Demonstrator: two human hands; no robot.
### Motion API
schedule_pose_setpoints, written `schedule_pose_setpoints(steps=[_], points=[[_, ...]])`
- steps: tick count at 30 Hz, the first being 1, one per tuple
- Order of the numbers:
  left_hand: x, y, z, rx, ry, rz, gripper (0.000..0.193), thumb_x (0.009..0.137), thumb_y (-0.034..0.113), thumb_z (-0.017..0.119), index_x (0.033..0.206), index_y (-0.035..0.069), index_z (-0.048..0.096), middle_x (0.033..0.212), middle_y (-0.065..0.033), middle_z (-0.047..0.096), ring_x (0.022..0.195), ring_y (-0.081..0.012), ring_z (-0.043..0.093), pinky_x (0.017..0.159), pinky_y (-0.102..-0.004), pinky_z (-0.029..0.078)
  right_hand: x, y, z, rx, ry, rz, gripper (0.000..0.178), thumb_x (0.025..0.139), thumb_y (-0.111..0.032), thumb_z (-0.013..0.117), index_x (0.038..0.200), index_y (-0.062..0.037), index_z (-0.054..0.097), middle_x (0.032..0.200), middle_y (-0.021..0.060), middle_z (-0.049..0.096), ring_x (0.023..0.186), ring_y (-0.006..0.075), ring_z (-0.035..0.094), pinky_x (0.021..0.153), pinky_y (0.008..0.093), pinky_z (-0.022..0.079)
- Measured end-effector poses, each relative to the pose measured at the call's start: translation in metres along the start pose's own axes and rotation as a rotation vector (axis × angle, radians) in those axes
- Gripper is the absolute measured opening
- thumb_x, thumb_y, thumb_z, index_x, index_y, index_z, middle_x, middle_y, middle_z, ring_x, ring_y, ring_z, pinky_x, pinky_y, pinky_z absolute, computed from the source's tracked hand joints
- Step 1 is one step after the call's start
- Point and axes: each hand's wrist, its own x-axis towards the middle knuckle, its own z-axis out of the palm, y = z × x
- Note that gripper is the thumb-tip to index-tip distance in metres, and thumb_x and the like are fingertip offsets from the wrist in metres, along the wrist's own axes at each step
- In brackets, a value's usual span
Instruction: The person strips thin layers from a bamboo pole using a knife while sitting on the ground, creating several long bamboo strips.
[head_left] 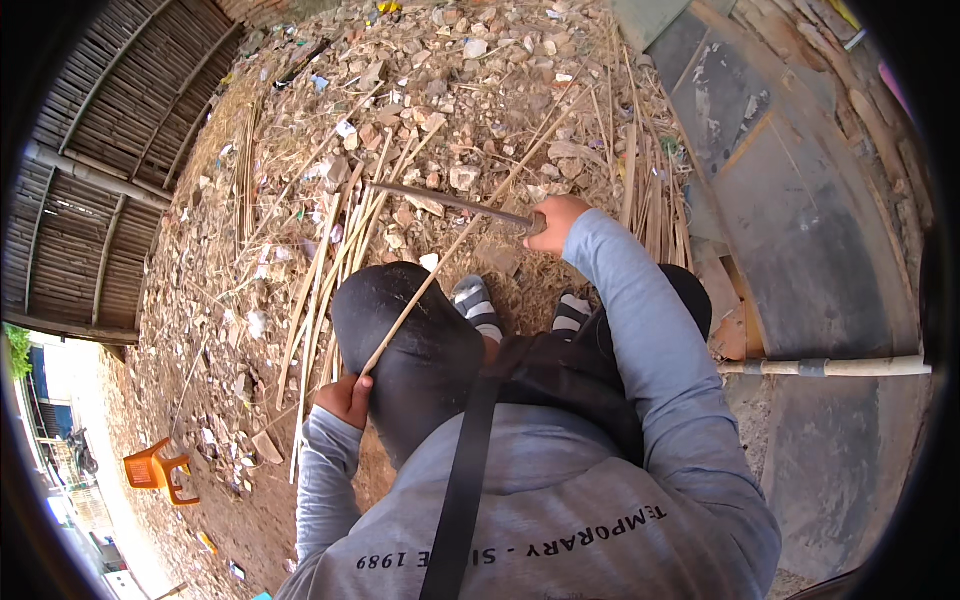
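- Nearest, at 6 o'clock from the middle of the view, was the person's grey shirt (pixel 560 490), with a black strap (pixel 462 480) running down over it.
- The black trousers (pixel 370 300) showed bent knees, one at 9 o'clock, one at 3.
- At 8 o'clock the left hand (pixel 350 400) pinched the near end of a thin strip (pixel 418 302) beside the knee.
- That strip slanted up across the knee and on toward 1 o'clock.
- Between the knees stood two feet (pixel 480 308) in striped socks.
- Between 1 and 2 o'clock the right hand (pixel 553 225) was wrapped around the handle of a knife (pixel 450 203).
- Its dark blade pointed toward 10 o'clock and crossed the strip; whether they touched could not be told.
- Loose strips (pixel 322 280) lay bunched at 10 o'clock, with more at 2.
- Rubble (pixel 475 48) covered the ground toward 12.
- Dark panels (pixel 800 240) lay at 3 o'clock, a pale pole (pixel 845 367) across them.
- Farther off, an orange chair (pixel 148 470) stood at 8 o'clock, and a slatted structure (pixel 90 120) rose at 10.
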Motion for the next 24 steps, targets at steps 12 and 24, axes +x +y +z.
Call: schedule_pose_setpoints(steps=[12,24], points=[[0.001,0.003,-0.006,0.015,-0.058,-0.027,0.047,0.093,0.043,0.051,0.07,0.002,0.055,0.057,-0.0224,0.054,0.057,-0.0431,0.056,0.051,-0.0467,0.042,-0.009,-0.009,0.004,-0.015,-0.063,-0.092,0.05,0.068,-0.042,0.072,0.102,-0.0053,0.067,0.092,0.0181,0.067,0.091,0.0338,0.064,0.081,0.0407,0.05],[0.001,-0.003,-0.005,0.04,-0.081,-0.036,0.051,0.093,0.046,0.049,0.07,0.002,0.056,0.061,-0.0234,0.056,0.061,-0.0446,0.057,0.054,-0.0485,0.043,-0.008,-0.016,0.01,-0.071,-0.047,-0.097,0.049,0.067,-0.043,0.072,0.097,-0.0046,0.067,0.088,0.0183,0.067,0.089,0.0343,0.064,0.081,0.0413,0.05]])
